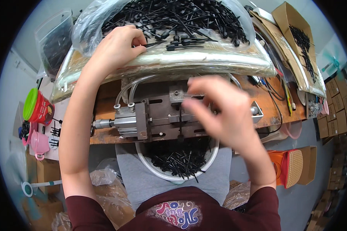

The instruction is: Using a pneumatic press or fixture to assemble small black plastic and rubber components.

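My left hand (121, 44) reaches to the near edge of a plastic-lined tray (162, 59). Its thumb and forefinger pinch at a thin black plastic part (155, 44) beside the heap of black stemmed parts (181, 19). My right hand (223, 109), smeared by motion, hovers over the right side of a metal clamping machine (144, 119), thumb and forefinger apart with nothing seen between them. A black part (180, 123) stands across the machine's middle, below a small metal block (177, 94). The right hand hides part of the machine.
Between my legs, a white basket (142, 159) holds many black parts. Clear air hoses (133, 90) rise from the machine's cylinder. At left are a red and green tub (40, 107) and a pink cup (39, 142). An orange stool (285, 167) and an open carton (293, 23) lie right.
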`<state>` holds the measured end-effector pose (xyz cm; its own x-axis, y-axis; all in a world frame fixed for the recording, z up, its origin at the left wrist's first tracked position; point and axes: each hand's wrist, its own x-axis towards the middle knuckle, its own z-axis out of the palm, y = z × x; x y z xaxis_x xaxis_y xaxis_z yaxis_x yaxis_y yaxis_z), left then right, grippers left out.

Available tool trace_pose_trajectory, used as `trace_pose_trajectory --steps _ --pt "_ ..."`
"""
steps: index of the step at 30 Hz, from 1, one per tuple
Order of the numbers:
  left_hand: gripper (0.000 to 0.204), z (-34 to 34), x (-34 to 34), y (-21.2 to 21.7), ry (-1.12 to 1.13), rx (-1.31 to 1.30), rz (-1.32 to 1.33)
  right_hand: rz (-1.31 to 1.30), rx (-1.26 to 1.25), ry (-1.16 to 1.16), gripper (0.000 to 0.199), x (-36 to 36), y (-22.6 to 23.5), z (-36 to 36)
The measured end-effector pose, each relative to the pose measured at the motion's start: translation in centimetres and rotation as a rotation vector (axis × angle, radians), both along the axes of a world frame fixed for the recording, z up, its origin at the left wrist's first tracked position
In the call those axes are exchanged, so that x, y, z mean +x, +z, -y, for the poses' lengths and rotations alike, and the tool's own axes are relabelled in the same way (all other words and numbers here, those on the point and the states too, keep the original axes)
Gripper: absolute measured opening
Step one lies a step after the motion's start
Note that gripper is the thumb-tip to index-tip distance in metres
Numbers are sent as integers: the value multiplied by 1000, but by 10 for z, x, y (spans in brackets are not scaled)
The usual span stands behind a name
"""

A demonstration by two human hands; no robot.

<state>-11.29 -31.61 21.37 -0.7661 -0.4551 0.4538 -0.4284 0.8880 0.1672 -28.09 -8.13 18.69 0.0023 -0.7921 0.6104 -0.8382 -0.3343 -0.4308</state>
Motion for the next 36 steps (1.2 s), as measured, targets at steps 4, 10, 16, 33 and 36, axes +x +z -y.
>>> trace_pose_trajectory --steps 4,10,16,33,36 --pt "17 0 1 4 58 -96 -146 -218 -96 -165 17 -34 32 57" --pt "19 -42 8 20 103 121 -479 -478 280 -216 37 -66 51 136" --pt "20 -135 19 1 -32 372 -683 -569 559 -206 44 -51 59 164" --pt "26 -214 36 -93 -72 323 -328 -554 167 57 25 -81 50 123" --pt "23 -215 29 -103 -88 214 -262 -310 220 -40 24 -77 52 108"
